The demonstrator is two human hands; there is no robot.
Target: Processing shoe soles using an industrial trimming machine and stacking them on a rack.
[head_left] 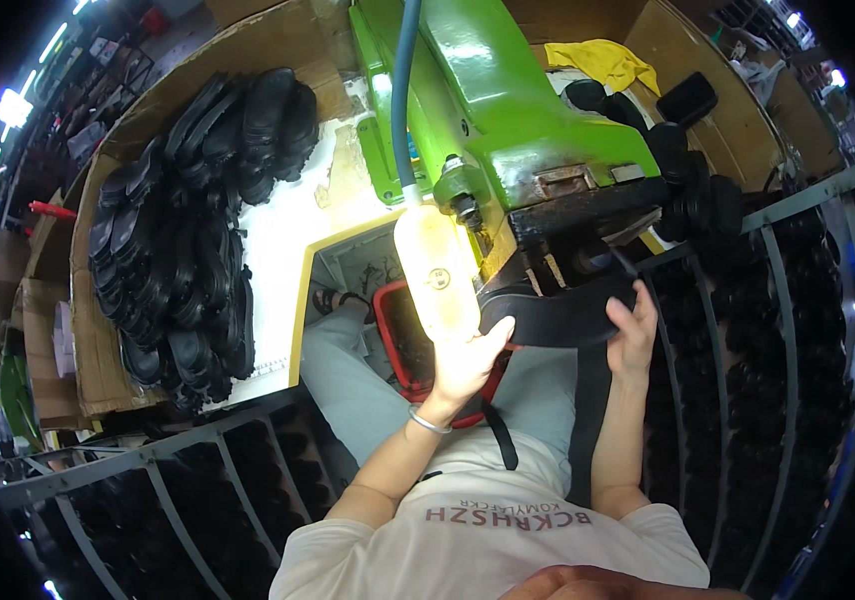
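black sole [556,320]: is being held at the green machine [548,130]
left hand [468,366]: left end is being gripped, fingers partly hidden
right hand [632,335]: right end is being grasped, fingers slightly parted

A yellow cloth [608,65] lies against a cardboard box [686,58] at the counter's [278,260] far right corner. Below its near edge's cutout sits a red-rimmed bin [388,345]; a grey metal rack [183,447] stands near the left corner.
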